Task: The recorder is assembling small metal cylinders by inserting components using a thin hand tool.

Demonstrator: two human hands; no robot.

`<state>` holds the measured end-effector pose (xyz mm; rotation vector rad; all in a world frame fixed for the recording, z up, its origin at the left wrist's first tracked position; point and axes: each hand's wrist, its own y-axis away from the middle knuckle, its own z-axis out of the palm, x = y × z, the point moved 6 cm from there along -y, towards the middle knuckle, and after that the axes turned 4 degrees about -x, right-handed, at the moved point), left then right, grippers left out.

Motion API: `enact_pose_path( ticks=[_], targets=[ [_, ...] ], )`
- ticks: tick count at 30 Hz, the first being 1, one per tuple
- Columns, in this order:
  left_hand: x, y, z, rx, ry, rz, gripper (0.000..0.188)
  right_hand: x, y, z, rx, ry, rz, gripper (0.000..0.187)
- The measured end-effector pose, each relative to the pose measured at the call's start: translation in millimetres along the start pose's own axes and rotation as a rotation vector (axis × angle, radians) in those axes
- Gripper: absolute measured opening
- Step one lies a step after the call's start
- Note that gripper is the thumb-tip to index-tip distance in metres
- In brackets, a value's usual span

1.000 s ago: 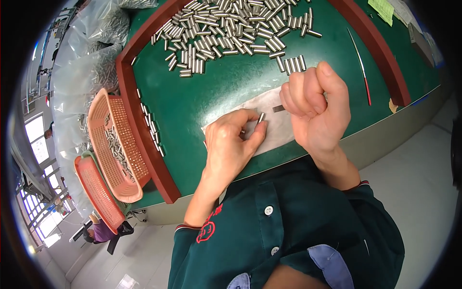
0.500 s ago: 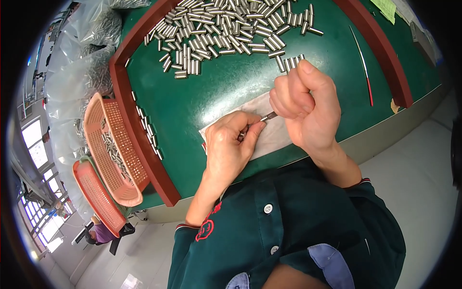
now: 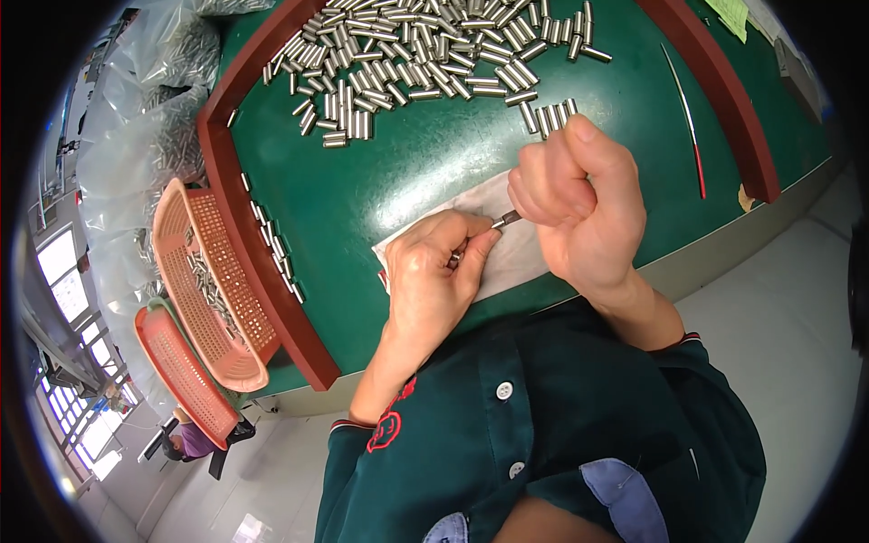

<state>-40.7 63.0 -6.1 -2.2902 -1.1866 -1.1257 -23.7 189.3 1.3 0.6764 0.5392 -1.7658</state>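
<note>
My left hand (image 3: 439, 267) is closed, thumb and index finger pinching a small shiny metal pin (image 3: 498, 223). More metal shows inside its curled fingers, mostly hidden. Wrapped in a fist, my right hand (image 3: 584, 199) grips a thin dark-ended tool (image 3: 511, 217) whose tip meets the pin; its handle is hidden, so its kind is unclear. Beneath both hands lies a pale cloth (image 3: 511, 267) on the green tabletop (image 3: 335, 195). Just beyond the right fist, several metal pins (image 3: 550, 118) stand in a short row. A large heap of similar pins (image 3: 389, 68) spreads across the far side.
Dark red wooden rails (image 3: 240, 217) border the work area, with several pins (image 3: 276, 249) along the left one. A slim red-handled tool (image 3: 695, 145) lies at right. Left of the table are a peach basket (image 3: 226, 262) holding pins, a red basket (image 3: 186, 376) and plastic bags (image 3: 163, 136).
The view has shifted very slightly. Both hands keep the same grip and nearly the same place, tool tip still at the pin.
</note>
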Motion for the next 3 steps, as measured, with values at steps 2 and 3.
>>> enact_pose_path(
  ticks=[2,3],
  targets=[
    [2.3,-1.3,0.9,-0.012,-0.02,0.029,0.006,-0.7,0.4,-1.7,-0.014,0.016,-0.023,0.042],
    [1.5,-1.1,0.6,-0.017,-0.025,0.025,0.006,0.7,-0.4,-1.5,-0.014,0.016,-0.018,0.042]
  ],
)
